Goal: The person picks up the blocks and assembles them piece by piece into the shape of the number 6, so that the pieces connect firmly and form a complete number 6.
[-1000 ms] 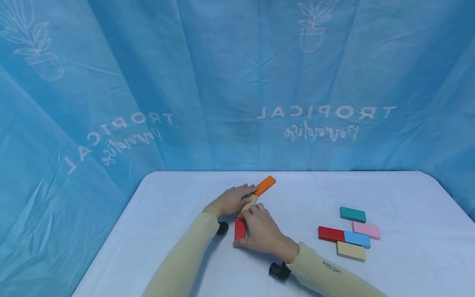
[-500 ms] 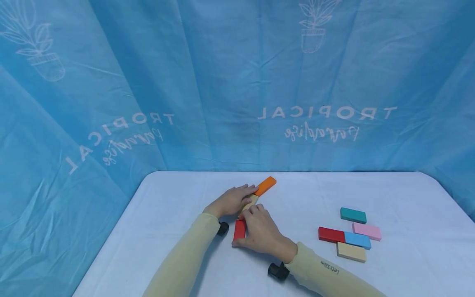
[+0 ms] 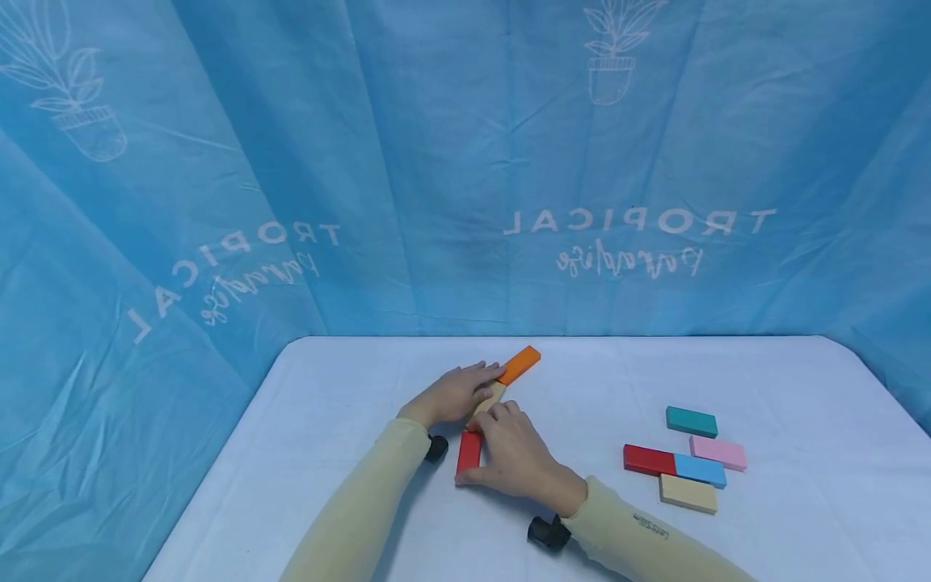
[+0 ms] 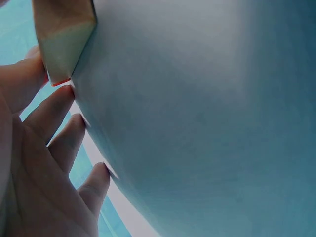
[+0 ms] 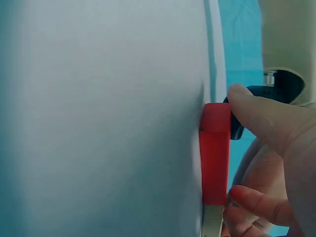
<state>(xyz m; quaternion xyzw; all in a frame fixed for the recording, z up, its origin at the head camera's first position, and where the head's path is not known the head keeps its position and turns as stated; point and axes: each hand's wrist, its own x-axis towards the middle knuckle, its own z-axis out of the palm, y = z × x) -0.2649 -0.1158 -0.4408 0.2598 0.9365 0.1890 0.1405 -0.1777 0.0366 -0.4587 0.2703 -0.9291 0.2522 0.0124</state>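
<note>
Orange block (image 3: 520, 364), beige block (image 3: 496, 391) and red block (image 3: 469, 454) lie end to end in a bent line on the white table. My left hand (image 3: 449, 394) rests beside the beige block with fingers fairly straight; its fingertips reach the joint with the orange one. In the left wrist view, the end of the beige block (image 4: 66, 47) shows by the thumb and fingers. My right hand (image 3: 515, 453) pinches the red block lengthwise, thumb at the near end and fingertips at the far end, where it meets the beige block. The right fingers partly cover that joint.
To the right lie a teal block (image 3: 691, 421), a pink block (image 3: 718, 453), a dark red block (image 3: 649, 460), a light blue block (image 3: 701, 470) and another beige block (image 3: 688, 492). A blue printed curtain (image 3: 451, 202) hangs behind the table's far edge.
The near end of the red block has swung very slightly left, with the right thumb on it. The left hand and the other blocks stay where they were.
</note>
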